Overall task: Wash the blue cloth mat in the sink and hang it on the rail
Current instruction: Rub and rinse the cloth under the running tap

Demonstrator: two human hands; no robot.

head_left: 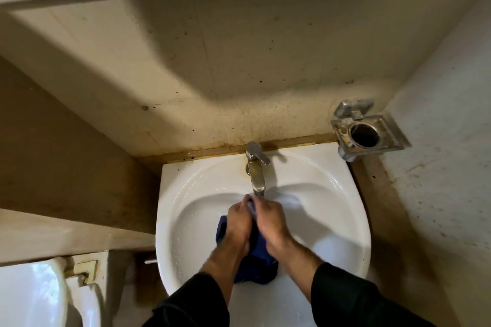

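Observation:
The blue cloth mat (259,255) is bunched up inside the white sink (191,194), mostly hidden under my hands. My left hand (239,223) and my right hand (269,220) both grip the cloth side by side, directly below the spout of the metal tap (255,167). A pale fold of the cloth shows between my fingers near the spout. No rail is in view.
A metal holder (365,131) with a round hole is fixed to the wall at the sink's back right. A white toilet cistern (34,297) stands at the lower left. Stained walls close in on both sides of the sink.

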